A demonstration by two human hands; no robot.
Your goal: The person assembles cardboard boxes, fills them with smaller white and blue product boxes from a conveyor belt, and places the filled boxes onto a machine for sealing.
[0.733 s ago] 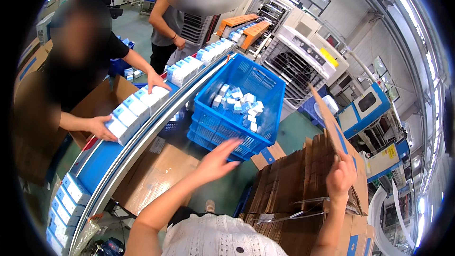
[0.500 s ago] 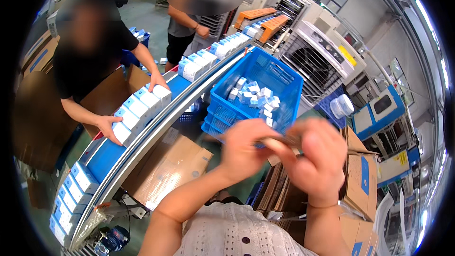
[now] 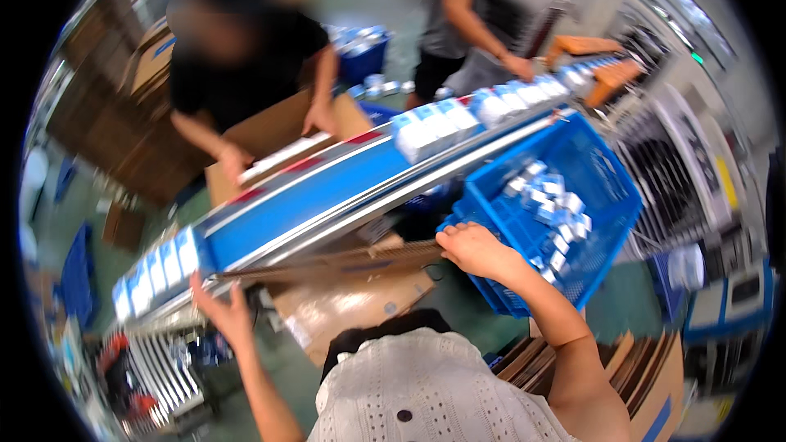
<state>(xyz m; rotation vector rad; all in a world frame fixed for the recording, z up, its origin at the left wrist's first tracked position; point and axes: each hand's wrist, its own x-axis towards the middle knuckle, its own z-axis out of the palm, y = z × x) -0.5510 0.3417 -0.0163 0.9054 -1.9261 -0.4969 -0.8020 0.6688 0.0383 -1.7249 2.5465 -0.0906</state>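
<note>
A brown cardboard sheet [image 3: 352, 262], seen nearly edge-on, stretches between my hands in front of the conveyor. My right hand [image 3: 476, 250] is closed on its right end, close to the blue crate [image 3: 524, 288]. At the other end my left hand [image 3: 223, 311] has the cardboard between thumb and forefinger, the fingers well apart. Beyond it runs the blue conveyor belt [image 3: 303, 203], with a row of small white-and-blue boxes [image 3: 160, 274] at its left end, near my left hand. The sheet's faces are mostly hidden and blurred.
Across the belt, a co-worker's hands are at an open carton [image 3: 274, 124]. More white-and-blue boxes [image 3: 435, 131] stand further along the belt. Loose small boxes [image 3: 557, 209] lie in the crate. Folded cardboard [image 3: 610, 360] stands at my right; a large carton [image 3: 352, 303] lies below the belt.
My hands, close together before, have moved wide apart with the cardboard between them. The view has swung left. The co-worker's hands have gone from a row of boxes on the belt to the carton.
</note>
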